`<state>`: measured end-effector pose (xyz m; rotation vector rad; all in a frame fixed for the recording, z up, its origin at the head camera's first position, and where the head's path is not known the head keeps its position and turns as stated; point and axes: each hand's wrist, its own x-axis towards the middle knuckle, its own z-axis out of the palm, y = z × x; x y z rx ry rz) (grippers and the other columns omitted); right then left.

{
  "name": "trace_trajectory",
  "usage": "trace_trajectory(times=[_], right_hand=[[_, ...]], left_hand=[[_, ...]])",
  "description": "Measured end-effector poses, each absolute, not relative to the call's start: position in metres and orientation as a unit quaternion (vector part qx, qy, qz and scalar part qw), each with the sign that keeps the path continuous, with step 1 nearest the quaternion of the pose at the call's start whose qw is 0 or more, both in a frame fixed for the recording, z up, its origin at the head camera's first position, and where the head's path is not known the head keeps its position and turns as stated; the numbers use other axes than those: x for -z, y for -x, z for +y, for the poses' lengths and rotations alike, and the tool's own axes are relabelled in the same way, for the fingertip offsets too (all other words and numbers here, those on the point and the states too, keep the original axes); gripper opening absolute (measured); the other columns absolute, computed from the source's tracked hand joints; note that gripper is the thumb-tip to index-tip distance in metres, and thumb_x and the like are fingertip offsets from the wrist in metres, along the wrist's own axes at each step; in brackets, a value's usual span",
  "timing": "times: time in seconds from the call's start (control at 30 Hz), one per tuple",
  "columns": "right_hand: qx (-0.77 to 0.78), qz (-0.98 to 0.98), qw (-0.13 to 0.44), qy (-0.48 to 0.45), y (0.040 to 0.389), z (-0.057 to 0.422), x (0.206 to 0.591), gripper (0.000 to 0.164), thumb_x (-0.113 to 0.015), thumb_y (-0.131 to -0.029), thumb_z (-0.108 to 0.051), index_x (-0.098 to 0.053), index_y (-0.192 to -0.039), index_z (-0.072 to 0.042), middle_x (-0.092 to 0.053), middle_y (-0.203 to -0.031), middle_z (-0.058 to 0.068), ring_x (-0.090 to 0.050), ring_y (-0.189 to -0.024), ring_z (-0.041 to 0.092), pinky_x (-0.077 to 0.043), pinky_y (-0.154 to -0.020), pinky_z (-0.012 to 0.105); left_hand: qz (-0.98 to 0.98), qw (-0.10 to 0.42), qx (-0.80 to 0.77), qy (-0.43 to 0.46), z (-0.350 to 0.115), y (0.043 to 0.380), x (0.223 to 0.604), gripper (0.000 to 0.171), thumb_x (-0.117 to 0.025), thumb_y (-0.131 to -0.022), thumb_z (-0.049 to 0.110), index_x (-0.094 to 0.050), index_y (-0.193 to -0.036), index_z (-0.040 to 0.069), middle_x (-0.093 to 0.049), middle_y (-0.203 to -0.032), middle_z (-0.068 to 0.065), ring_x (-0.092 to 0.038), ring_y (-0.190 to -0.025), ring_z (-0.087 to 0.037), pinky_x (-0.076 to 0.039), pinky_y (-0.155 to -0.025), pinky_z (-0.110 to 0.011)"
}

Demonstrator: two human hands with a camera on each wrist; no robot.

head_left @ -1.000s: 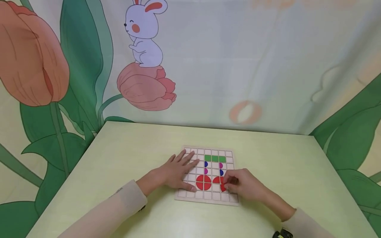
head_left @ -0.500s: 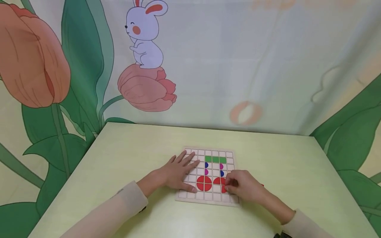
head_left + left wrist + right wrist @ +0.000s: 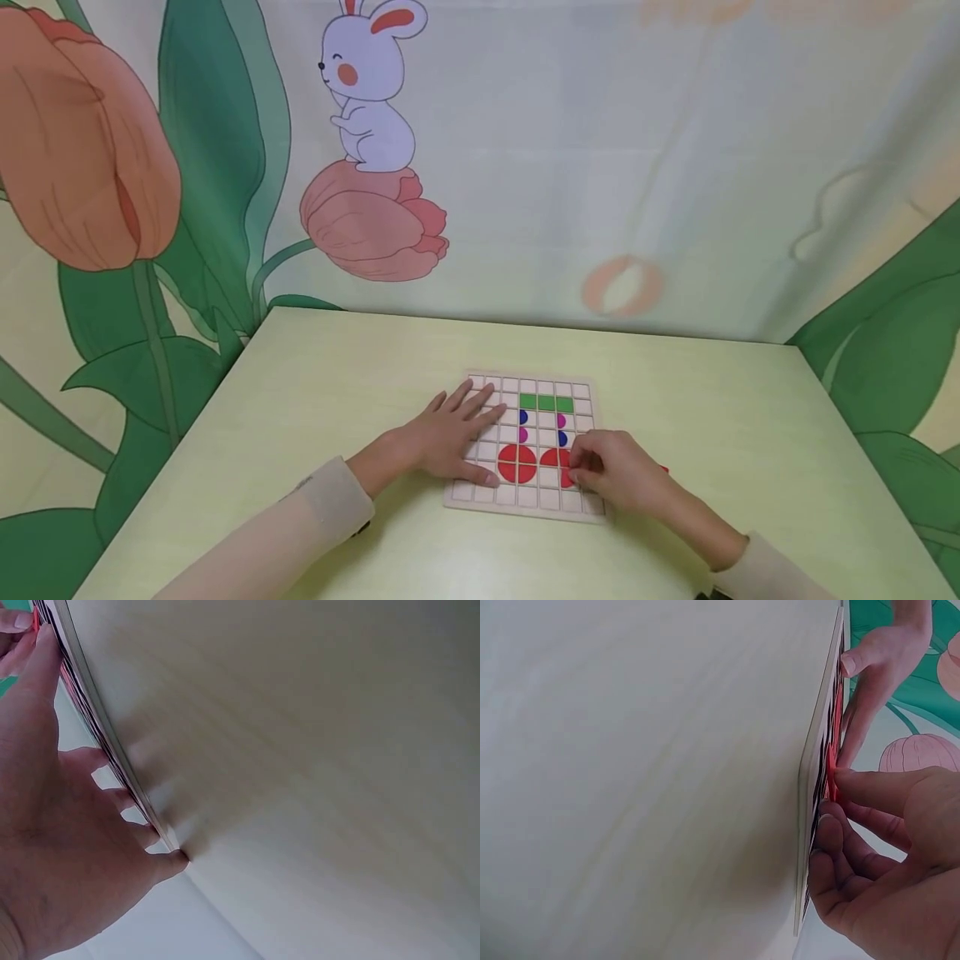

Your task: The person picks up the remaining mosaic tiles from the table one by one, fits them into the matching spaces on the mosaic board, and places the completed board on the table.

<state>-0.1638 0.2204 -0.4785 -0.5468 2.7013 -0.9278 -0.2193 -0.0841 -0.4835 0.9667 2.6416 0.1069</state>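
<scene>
A square wooden grid board (image 3: 506,495) lies on the table. My left hand (image 3: 452,435) rests on its left side with fingers spread, the thumb near the front edge. At the board's right side, my right hand (image 3: 618,469) pinches a red quarter-circle piece (image 3: 831,774) between thumb and fingers, tilted against the board in the right wrist view. Left of it, red quarters form a full red circle (image 3: 517,463); beside my right fingertips lie more red quarters (image 3: 553,457). Green squares (image 3: 547,402) line a row above. Blue and magenta half-circles sit between. My fingers hide part of the grid.
A red bit (image 3: 663,469) shows behind my right hand on the pale yellow table (image 3: 360,350). Behind the table hangs a curtain (image 3: 525,167) printed with a rabbit and tulips.
My right hand has shifted very slightly at the same spot, and the red bit behind it has come into sight. My left hand stays in place. The head view has moved a little.
</scene>
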Motion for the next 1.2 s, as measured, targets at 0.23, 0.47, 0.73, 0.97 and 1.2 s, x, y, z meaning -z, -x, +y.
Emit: trace_trajectory(times=[0.23,0.47,0.73,0.97,1.2], right_hand=[[0.312,0.925,0.115,0.182,0.163,0.220,0.478,0.017,-0.085,-0.091,-0.012,-0.071,-0.088,-0.021,-0.060,-0.083,-0.008,-0.057,-0.079,0.015,-0.053,-0.068,0.024],[0.311,0.922,0.115,0.199,0.161,0.221,0.476,0.014,-0.084,-0.091,-0.010,-0.073,-0.091,-0.018,-0.060,-0.085,-0.008,-0.057,-0.080,0.015,-0.053,-0.069,0.024],[0.312,0.916,0.120,0.223,0.163,0.225,0.473,0.012,-0.084,-0.092,-0.010,-0.075,-0.097,-0.017,-0.063,-0.088,-0.009,-0.059,-0.082,0.014,-0.054,-0.071,0.024],[0.300,0.924,0.103,0.215,0.171,0.231,0.469,0.013,-0.081,-0.091,-0.003,-0.077,-0.099,-0.013,-0.063,-0.089,-0.006,-0.058,-0.083,0.016,-0.054,-0.071,0.023],[0.276,0.926,0.104,0.234,0.173,0.232,0.474,0.011,-0.082,-0.091,-0.007,-0.076,-0.099,-0.012,-0.062,-0.090,-0.007,-0.057,-0.083,0.013,-0.053,-0.072,0.024]], left_hand=[[0.925,0.157,-0.037,-0.344,-0.082,0.220,0.486,0.115,-0.059,-0.085,0.086,-0.012,-0.172,0.028,0.002,-0.179,-0.006,0.006,-0.163,-0.039,-0.011,-0.127,-0.066],[0.925,0.160,-0.035,-0.343,-0.082,0.219,0.486,0.115,-0.060,-0.085,0.086,-0.012,-0.172,0.028,0.003,-0.179,-0.006,0.007,-0.163,-0.039,-0.010,-0.127,-0.065],[0.927,0.159,-0.032,-0.339,-0.081,0.219,0.484,0.114,-0.060,-0.086,0.085,-0.012,-0.172,0.029,0.002,-0.179,-0.006,0.006,-0.163,-0.039,-0.010,-0.127,-0.065],[0.927,0.165,-0.034,-0.335,-0.081,0.219,0.483,0.114,-0.061,-0.086,0.084,-0.012,-0.172,0.029,0.003,-0.179,-0.005,0.007,-0.163,-0.038,-0.010,-0.127,-0.065],[0.927,0.165,-0.038,-0.335,-0.082,0.218,0.486,0.114,-0.062,-0.086,0.084,-0.012,-0.172,0.028,0.003,-0.179,-0.005,0.006,-0.163,-0.039,-0.010,-0.127,-0.066]])
